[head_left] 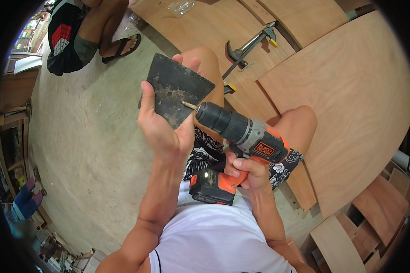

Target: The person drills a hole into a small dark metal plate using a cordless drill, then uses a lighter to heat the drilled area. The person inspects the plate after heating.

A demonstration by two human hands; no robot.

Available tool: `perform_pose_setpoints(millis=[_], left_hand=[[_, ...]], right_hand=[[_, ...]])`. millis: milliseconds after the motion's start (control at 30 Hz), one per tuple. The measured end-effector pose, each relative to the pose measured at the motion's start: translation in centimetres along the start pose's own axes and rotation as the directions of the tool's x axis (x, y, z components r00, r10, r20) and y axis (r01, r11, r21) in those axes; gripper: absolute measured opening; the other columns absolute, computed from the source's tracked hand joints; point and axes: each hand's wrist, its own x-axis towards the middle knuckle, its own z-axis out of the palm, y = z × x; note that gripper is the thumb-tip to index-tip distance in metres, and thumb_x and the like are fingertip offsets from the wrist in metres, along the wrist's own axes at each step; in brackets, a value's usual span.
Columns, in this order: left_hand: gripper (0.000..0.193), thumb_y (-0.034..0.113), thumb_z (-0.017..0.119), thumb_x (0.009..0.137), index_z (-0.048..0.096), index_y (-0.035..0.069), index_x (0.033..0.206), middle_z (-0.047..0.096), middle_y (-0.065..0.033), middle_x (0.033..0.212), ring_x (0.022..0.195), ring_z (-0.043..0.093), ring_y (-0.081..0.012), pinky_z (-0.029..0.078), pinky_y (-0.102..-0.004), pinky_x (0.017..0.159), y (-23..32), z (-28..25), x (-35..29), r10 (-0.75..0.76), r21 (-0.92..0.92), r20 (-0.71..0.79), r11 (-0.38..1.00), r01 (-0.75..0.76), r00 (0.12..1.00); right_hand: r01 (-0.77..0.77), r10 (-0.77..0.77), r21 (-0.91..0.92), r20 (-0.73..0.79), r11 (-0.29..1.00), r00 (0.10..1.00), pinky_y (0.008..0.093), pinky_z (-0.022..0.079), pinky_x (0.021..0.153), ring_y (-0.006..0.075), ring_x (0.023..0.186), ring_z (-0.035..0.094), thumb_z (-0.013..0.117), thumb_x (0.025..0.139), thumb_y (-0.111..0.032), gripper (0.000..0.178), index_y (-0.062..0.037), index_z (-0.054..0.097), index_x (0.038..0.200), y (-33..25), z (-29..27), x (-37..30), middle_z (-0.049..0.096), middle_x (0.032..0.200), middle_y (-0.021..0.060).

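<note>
Big plywood panel (pixel 346 86) spreading out at right, and here's the orange-and-black drill (pixel 230 125) over the lap, right hand (pixel 247 170) curled closed round its grip! Left hand (pixel 165 132), half open, cradles the dark plate (pixel 173 79) before the knees. Up top, clear plastic packaging (pixel 182 7), contents unreadable; the drill bit (pixel 189 105) meets the plate's outline, contact uncertain.

Drill (pixel 247 136) finished in orange, black and grey; bit (pixel 189 105) dull gold. Plate (pixel 175 84) coloured near-black, mottled with grey-brown blotches. Shorts (pixel 202 154) printed black with white florals. Shirt (pixel 214 239) white, edged with dark piping. Large panel (pixel 341 109) seen in light tan, faintly grained. Clamp (pixel 269 34) accented with yellow. Floor (pixel 91 154) toned grey-green.
</note>
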Motion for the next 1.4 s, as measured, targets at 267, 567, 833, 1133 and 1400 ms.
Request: perform_pose_setpoints(millis=[267,567,833,1133,1400], left_hand=[[0.060,0.039,0.032,0.114,0.042,-0.010,0.148,0.049,-0.0271,0.151,0.136,0.053,-0.0427,0.049,-0.0531,0.111,0.5,-1.5,1.1,-0.070,0.297,0.178,0.955,0.014,0.982],[0.043,0.032,0.057,0.107,0.071,-0.009,0.111,0.074,-0.0091,0.089,0.073,0.069,-0.0128,0.057,-0.0300,0.067,7.4,-1.6,4.0,-0.436,0.890,0.100,0.441,0.115,0.894],[0.042,0.033,0.067,0.103,0.075,-0.007,0.092,0.064,-0.0013,0.065,0.063,0.052,-0.0058,0.046,-0.0299,0.056,9.3,2.2,3.3,-0.444,0.969,0.131,-0.132,-0.209,0.886],[0.045,0.035,0.069,0.101,0.074,-0.008,0.092,0.062,-0.0040,0.063,0.061,0.051,-0.0073,0.047,-0.0319,0.056,8.9,1.6,3.6,-0.454,0.968,0.092,-0.168,-0.187,0.886],[0.046,0.036,0.070,0.100,0.073,-0.009,0.087,0.063,-0.0031,0.063,0.060,0.052,-0.0069,0.045,-0.0314,0.055,9.3,1.2,3.0,-0.469,0.977,0.103,-0.119,-0.178,0.877]], right_hand=[[0.030,-0.030,0.109,0.001,0.994,1.000,0.0283,0.048,0.055,0.0147,0.059,0.058,0.072,0.079,-0.002,0.055,0.0023,0.056,0.132,-0.2,-0.2,0.2,0.066,0.096,0.0122],[-0.059,0.057,0.007,0.139,0.998,0.989,0.0275,0.047,0.053,0.0154,0.057,0.056,0.074,0.079,-0.001,0.061,0.0013,0.053,0.137,-0.9,-0.6,-0.1,0.065,0.096,0.0141],[-0.052,0.057,-0.046,0.122,0.998,0.991,0.0275,0.046,0.051,0.0138,0.056,0.054,0.073,0.079,-0.001,0.055,0.0032,0.057,0.131,-0.9,0.3,0.1,0.063,0.086,0.0116],[-0.093,0.102,-0.111,0.080,0.990,0.992,0.0286,0.044,0.050,0.0132,0.055,0.051,0.073,0.078,-0.001,0.051,0.0028,0.059,0.127,-1.0,0.6,0.2,0.058,0.078,0.0087],[-0.071,0.078,-0.071,0.101,0.995,0.992,0.0265,0.044,0.049,0.0112,0.054,0.052,0.073,0.078,-0.001,0.052,0.0043,0.059,0.127,-0.8,0.3,0.4,0.062,0.082,0.0089]])
